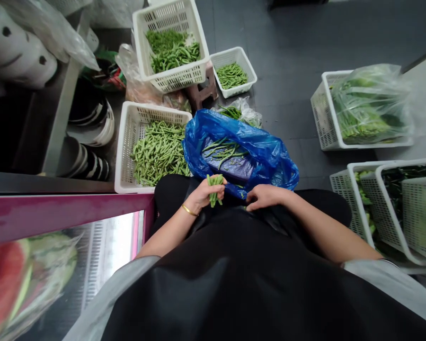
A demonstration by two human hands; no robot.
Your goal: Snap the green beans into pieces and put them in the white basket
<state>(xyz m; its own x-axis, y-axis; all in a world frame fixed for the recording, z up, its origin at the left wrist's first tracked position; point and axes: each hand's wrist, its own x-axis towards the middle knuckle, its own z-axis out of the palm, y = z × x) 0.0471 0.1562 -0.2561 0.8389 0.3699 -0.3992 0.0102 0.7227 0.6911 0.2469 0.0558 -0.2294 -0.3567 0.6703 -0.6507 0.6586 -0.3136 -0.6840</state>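
A small bunch of cut green beans [215, 190] is wrapped in the fingers of my left hand [202, 193], its pieces standing roughly upright over my lap. My right hand [266, 196] is curled beside the near edge of a blue plastic bag [246, 125]; whatever its fingertips pinch is too small to make out. Long green beans [224, 150] lie loosely inside the opened bag, on a bluish plastic-covered surface. Left of the bag, a white basket [127, 142] holds a large heap of cut beans [159, 151].
Beyond it, a raised white crate [177, 78] and a smaller white basket [236, 91] hold green vegetables. White crates [335, 142] of greens stand at right. At left are a metal shelf [62, 102], stacked containers [92, 123] and a pink-edged glass case [67, 210] with watermelon.
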